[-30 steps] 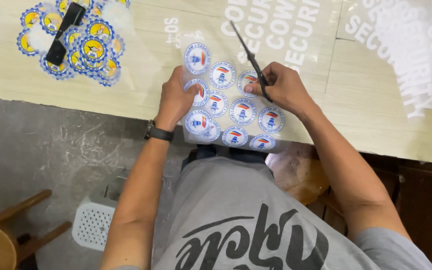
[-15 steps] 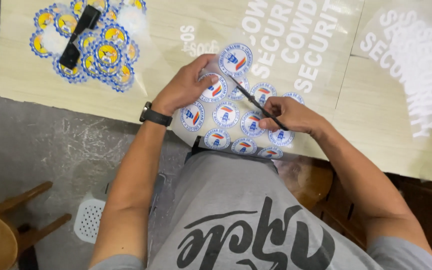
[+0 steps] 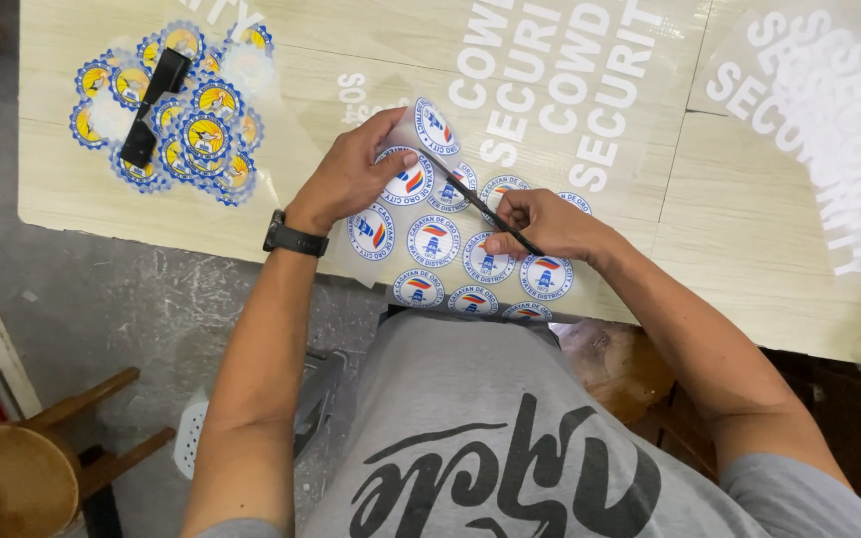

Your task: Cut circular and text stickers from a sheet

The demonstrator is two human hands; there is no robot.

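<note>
A clear sheet of round blue-and-white logo stickers (image 3: 450, 244) lies at the near edge of the pale wooden table (image 3: 102, 189). My left hand (image 3: 356, 174) grips the sheet's upper left part and bends its top corner up off the table. My right hand (image 3: 545, 224) pinches a thin dark pointed tool (image 3: 480, 206), slanted up and left, with its tip on the stickers near my left thumb. A black watch (image 3: 294, 239) sits on my left wrist.
A pile of round yellow-and-blue stickers (image 3: 186, 120) lies at the table's far left with a black tool (image 3: 151, 108) on top. Clear sheets with large white lettering (image 3: 590, 80) cover the table's middle and right (image 3: 829, 130). A wooden stool (image 3: 22, 473) stands on the floor at lower left.
The view has shifted so the sheet sits nearer the middle. My left hand has moved up and curled the sheet's top corner further. My right hand has lowered the tool's tip toward my left thumb.
</note>
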